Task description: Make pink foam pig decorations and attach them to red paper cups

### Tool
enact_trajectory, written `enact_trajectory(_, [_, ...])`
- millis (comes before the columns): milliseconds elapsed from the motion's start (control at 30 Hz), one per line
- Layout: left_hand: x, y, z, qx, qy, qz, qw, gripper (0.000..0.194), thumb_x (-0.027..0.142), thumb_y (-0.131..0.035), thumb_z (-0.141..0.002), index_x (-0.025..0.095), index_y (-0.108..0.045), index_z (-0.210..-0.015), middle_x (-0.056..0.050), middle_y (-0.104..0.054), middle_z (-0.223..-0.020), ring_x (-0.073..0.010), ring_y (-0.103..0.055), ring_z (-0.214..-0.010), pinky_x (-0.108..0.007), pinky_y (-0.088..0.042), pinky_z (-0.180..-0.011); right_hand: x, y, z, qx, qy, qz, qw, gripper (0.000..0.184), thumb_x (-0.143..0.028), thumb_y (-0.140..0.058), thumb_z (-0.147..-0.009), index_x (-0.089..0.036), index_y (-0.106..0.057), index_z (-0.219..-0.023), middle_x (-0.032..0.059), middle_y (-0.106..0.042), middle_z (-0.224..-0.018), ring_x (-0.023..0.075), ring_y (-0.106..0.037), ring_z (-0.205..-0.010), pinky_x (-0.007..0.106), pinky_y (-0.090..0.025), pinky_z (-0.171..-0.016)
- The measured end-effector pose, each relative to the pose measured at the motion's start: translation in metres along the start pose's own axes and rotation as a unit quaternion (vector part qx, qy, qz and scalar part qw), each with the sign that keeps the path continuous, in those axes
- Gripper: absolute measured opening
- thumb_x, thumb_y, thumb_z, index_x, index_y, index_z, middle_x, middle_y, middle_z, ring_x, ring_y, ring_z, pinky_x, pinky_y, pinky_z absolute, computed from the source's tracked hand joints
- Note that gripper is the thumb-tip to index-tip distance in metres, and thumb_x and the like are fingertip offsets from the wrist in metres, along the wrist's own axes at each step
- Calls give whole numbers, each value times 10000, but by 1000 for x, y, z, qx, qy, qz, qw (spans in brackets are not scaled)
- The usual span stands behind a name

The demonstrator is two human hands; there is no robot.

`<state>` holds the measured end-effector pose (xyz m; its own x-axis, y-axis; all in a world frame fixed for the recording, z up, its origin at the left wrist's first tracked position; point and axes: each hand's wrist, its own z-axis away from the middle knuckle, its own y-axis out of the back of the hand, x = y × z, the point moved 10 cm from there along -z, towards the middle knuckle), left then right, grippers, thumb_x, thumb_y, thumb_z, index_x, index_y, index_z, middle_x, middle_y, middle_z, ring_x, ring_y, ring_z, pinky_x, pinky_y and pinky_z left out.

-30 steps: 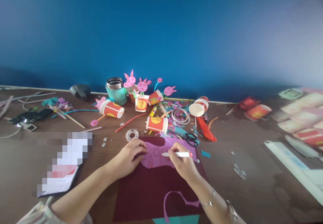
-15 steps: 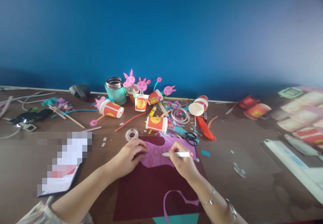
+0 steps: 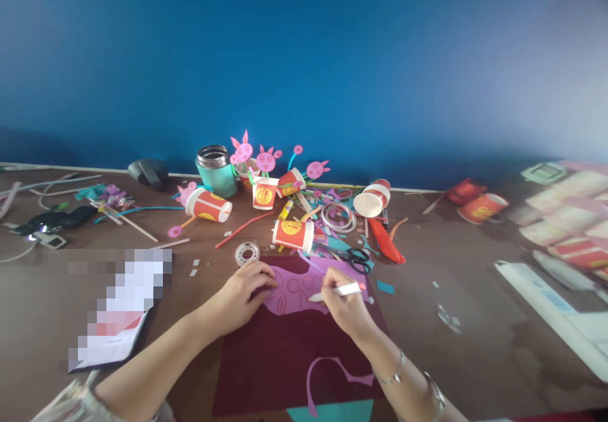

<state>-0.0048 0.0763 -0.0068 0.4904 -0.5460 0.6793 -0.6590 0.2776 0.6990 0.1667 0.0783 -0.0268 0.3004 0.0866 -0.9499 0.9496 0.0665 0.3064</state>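
My right hand (image 3: 338, 298) is closed round a white marker (image 3: 349, 289) with a red end, its tip low over the pink paper (image 3: 304, 305). Red outlines of circles and pointed ovals show on that paper. My left hand (image 3: 253, 292) rests at the paper's left edge, fingers lying on it with the thumb a little apart. Under both lies a dark red sheet (image 3: 285, 358). A curved pink strip (image 3: 311, 377) sits on its lower part. Just behind my left hand is a roll of clear tape (image 3: 247, 254), and scissors (image 3: 358, 260) lie behind the right.
Red paper cups (image 3: 292, 236), some with pink animal faces on straws, stand or lie along the back. A teal flask (image 3: 216, 172) is among them, near paper scraps (image 3: 332, 241). A phone (image 3: 123, 314) lies left; a white device (image 3: 546, 308) and stacked packets (image 3: 570, 213) are right.
The marker's tip has moved slightly down and to the right on the pink paper, and the marker is tilted more. My left hand stays in place.
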Motion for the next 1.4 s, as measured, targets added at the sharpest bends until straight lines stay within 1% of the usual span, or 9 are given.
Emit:
enact_trajectory(167, [0,-1,0,-5,1,-3,1000,183,174,-494,-884,203,-653,-971,-67,-610,-1021,-183,-554,-973,-346,-461,-896,2,-1,2,-8,-21,-7,1000,197,-182,-444,-697,-224,-314,-556,-80,-310,-464,79,-298,-432,209,-242,-419])
enact_trajectory(267, [1,0,0,-1,-2,-3,1000,176,172,-497,-883,205,-651,-962,-64,-611,-1014,-182,-555,-968,-349,-462,-893,6,-3,3,-18,-43,-11,999,190,-188,-457,-678,-223,-324,-547,-79,-334,-442,76,-305,-415,207,-236,-410])
enact_trajectory(400, [0,0,0,3,-1,0,1000,176,164,-501,-875,206,-650,-960,-66,-607,-1024,-181,-560,-974,-339,-468,-890,15,-6,4,-34,-82,-32,996,145,-209,-454,-671,-219,-366,-555,-64,-428,-414,89,-397,-396,204,-281,-403])
enact_trajectory(467, [0,1,0,4,0,3,1000,176,163,-504,-871,208,-653,-952,-67,-605,-1025,-179,-563,-970,-331,-475,-881,17,-6,4,-35,-91,-39,994,133,-214,-451,-670,-217,-380,-557,-56,-465,-417,99,-443,-403,204,-305,-407])
enact_trajectory(800, [1,1,-1,2,2,4,1000,188,164,-498,-868,200,-666,-943,-75,-607,-1019,-184,-563,-971,-332,-486,-866,12,-7,5,-32,-74,-31,996,144,-203,-462,-673,-219,-375,-559,-70,-445,-416,81,-388,-390,204,-313,-407])
enact_trajectory(1000, [-1,0,0,6,-5,13,1000,195,171,-495,-876,210,-668,-957,-71,-608,-1038,-178,-562,-984,-326,-484,-878,10,-8,5,-34,-75,-25,996,146,-213,-469,-671,-213,-385,-551,-66,-438,-423,79,-372,-393,198,-284,-399])
enact_trajectory(1167, [-3,-2,1,1,-5,14,1000,197,172,-491,-877,211,-665,-962,-71,-603,-1042,-180,-560,-990,-329,-482,-885,13,-9,5,-34,-72,-24,997,162,-202,-483,-697,-211,-390,-565,-70,-415,-430,76,-365,-397,192,-281,-404])
enact_trajectory(1300, [-2,-1,0,0,3,9,1000,188,171,-498,-873,208,-664,-953,-67,-603,-1026,-180,-562,-980,-326,-479,-882,11,-6,4,-22,-58,-11,998,180,-186,-480,-722,-213,-375,-578,-85,-360,-436,70,-316,-396,187,-239,-395])
enact_trajectory(1400, [0,0,0,-1,3,6,1000,189,161,-494,-871,209,-658,-953,-67,-605,-1016,-179,-566,-962,-327,-483,-870,8,-4,2,-13,-47,-1,999,190,-168,-471,-738,-215,-370,-584,-85,-359,-449,72,-313,-408,194,-247,-406])
